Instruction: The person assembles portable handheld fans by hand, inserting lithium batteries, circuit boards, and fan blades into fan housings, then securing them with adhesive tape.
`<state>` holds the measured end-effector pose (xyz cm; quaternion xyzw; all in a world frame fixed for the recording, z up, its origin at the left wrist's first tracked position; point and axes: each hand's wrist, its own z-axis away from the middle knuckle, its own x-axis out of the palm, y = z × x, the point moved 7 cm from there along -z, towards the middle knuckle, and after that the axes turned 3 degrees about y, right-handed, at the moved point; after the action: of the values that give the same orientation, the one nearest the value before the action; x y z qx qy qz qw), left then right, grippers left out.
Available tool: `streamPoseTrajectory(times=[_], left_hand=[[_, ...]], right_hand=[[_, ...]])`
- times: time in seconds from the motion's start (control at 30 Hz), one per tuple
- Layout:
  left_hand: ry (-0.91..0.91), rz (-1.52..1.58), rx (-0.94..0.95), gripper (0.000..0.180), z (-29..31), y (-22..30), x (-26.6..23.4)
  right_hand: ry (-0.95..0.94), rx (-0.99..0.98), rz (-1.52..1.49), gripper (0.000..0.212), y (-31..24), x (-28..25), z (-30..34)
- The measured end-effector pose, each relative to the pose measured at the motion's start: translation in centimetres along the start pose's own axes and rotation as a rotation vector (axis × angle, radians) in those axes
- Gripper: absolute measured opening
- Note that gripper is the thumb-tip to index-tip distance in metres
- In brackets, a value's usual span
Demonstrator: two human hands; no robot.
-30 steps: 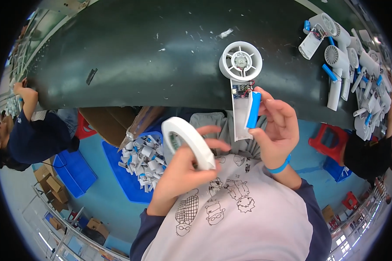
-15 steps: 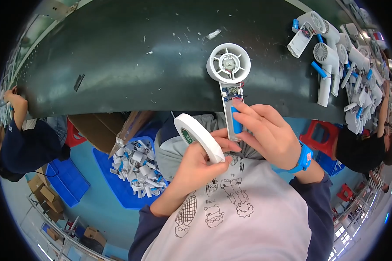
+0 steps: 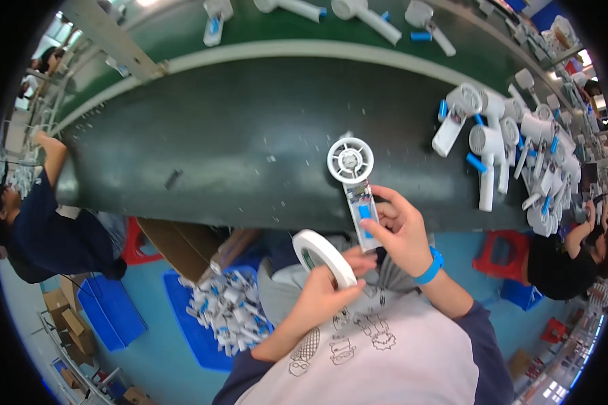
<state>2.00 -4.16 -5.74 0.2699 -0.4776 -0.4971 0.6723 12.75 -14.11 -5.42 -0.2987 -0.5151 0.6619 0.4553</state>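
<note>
My right hand (image 3: 402, 226) grips the handle of a white handheld fan (image 3: 350, 162), its thumb across the front and its fingers round the far side. The handle is uncovered: a small circuit board (image 3: 360, 194) shows below the fan's round head, and a blue cylindrical battery (image 3: 365, 214) lies lengthwise beneath it. My left hand (image 3: 325, 290) holds a roll of white tape (image 3: 321, 253) between thumb and fingers. Its blurred fingertips reach toward the bottom end of the handle; whether they touch it I cannot tell.
More white fans (image 3: 488, 142) with blue batteries pile up at the right of the dark table (image 3: 216, 135). Beyond a pale rail, several fans lie on a green surface (image 3: 277, 27). A blue bin (image 3: 175, 297) of parts stands lower left. Other people sit at both sides.
The view has tilted up, bringing the green surface into sight. My right hand has gone from fingertips on the battery to a grip round the handle. The tape stays in my left hand.
</note>
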Motion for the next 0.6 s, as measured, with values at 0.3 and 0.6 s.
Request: streamPoseTrajectory(times=[0.3,0.6], left_hand=[[-0.139,0.014,0.011,0.017,0.5,2.1,0.2],[-0.009,0.14,0.059,0.014,1.5,3.4,-3.8]], right_hand=[[0.36,-0.47,0.639,0.034,-9.7,-2.2,-26.2],[0.734,-1.058,1.283,0.04,-16.3,5.6,-34.2]])
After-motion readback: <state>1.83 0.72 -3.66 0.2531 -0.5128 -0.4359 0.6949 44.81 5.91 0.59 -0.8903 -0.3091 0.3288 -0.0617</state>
